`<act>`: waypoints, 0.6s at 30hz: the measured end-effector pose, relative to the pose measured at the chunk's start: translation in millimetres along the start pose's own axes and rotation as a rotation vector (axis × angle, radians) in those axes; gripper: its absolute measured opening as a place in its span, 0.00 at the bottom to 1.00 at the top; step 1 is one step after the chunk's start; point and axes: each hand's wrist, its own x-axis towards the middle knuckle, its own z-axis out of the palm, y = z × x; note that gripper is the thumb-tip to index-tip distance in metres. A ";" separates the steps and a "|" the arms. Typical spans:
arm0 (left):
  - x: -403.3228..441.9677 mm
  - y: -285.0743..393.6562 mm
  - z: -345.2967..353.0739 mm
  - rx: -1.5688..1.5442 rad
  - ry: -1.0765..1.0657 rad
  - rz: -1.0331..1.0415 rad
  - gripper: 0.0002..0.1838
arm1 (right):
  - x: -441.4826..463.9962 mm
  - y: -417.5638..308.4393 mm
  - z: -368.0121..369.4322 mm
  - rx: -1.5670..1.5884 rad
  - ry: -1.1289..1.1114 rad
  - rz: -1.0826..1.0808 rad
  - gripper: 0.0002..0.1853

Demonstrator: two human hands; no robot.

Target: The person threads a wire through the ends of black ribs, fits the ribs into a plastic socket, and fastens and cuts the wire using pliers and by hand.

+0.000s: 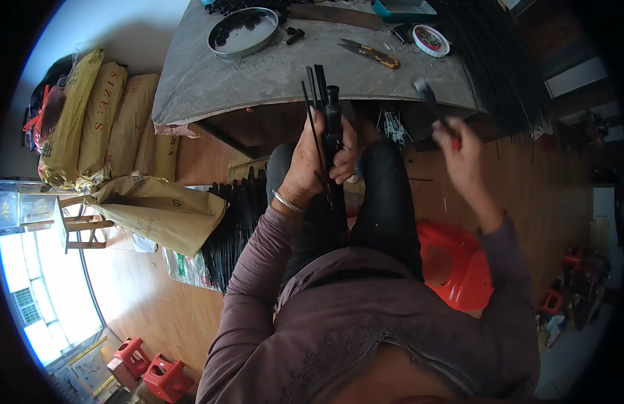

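Observation:
My left hand [310,160], with a bangle on its wrist, is wrapped round a black shaft with a knobbed top [333,108]. Several thin black rods [313,84] stick up beside it in the same grip. The shaft stands nearly upright in front of the table's near edge, above my lap. To the right, my right hand [462,153] is closed round the dark handle of a hammer [428,95], which has red at its lower end. The metal head is raised near the table edge and smeared by motion, apart from the shaft.
On the grey table [292,74] lie a round metal pan [255,42], scissors [372,54], a lidded-looking white dish [430,40] and a teal tray [405,9]. Long black rods [490,60] cover its right side. Sacks [100,121] stand left; a red stool [460,269] is beside me.

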 end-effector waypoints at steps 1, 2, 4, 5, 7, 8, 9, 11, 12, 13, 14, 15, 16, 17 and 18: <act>1.6 0.7 -2.8 0.006 0.004 -0.004 0.35 | 16.4 16.0 0.7 -0.092 0.051 -0.054 0.12; 3.4 0.9 -5.1 -0.029 -0.015 -0.009 0.35 | 31.4 19.6 -1.0 -0.171 0.049 -0.019 0.14; 5.9 0.0 -8.3 -0.060 -0.035 -0.017 0.36 | 64.3 24.2 -4.1 -0.248 0.050 0.018 0.15; 6.8 -0.2 -9.6 -0.078 -0.048 -0.017 0.36 | 80.7 28.6 -3.9 -0.299 0.019 0.036 0.17; 9.1 0.6 -12.1 -0.085 -0.083 -0.032 0.36 | 107.6 34.0 -3.6 -0.361 0.016 0.026 0.18; 7.3 -0.2 -12.5 -0.073 0.004 -0.043 0.36 | 121.7 32.8 -5.0 -0.382 0.049 0.000 0.18; 9.2 -2.0 -12.0 -0.062 0.075 -0.053 0.36 | 136.8 45.1 -4.2 -0.437 0.074 -0.010 0.17; 10.8 -4.5 -13.9 -0.031 0.140 -0.038 0.35 | 166.3 50.5 -11.3 -0.581 0.023 0.094 0.18; 13.1 -6.1 -10.2 -0.030 0.104 -0.043 0.35 | 180.7 58.5 -13.1 -0.491 -0.020 0.164 0.19; 14.0 -7.1 -7.6 -0.007 0.127 -0.011 0.35 | 188.7 66.4 -15.6 -0.505 0.002 0.170 0.19; 14.5 -7.7 -5.9 0.017 0.156 0.023 0.34 | 195.6 67.6 -17.2 -0.526 -0.020 0.192 0.18; 15.2 -8.1 -3.9 0.018 0.139 0.026 0.34 | 202.1 69.0 -17.8 -0.545 -0.046 0.212 0.18; 15.0 -8.0 -1.8 0.072 0.179 0.030 0.33 | 206.0 70.4 -16.8 -0.550 -0.033 0.211 0.18; 16.3 -8.1 -0.7 0.125 0.224 0.034 0.33 | 208.8 68.9 -15.0 -0.515 -0.050 0.243 0.17; 18.1 -9.8 -1.8 0.126 0.241 0.050 0.32 | 210.5 67.9 -12.6 -0.478 -0.073 0.275 0.17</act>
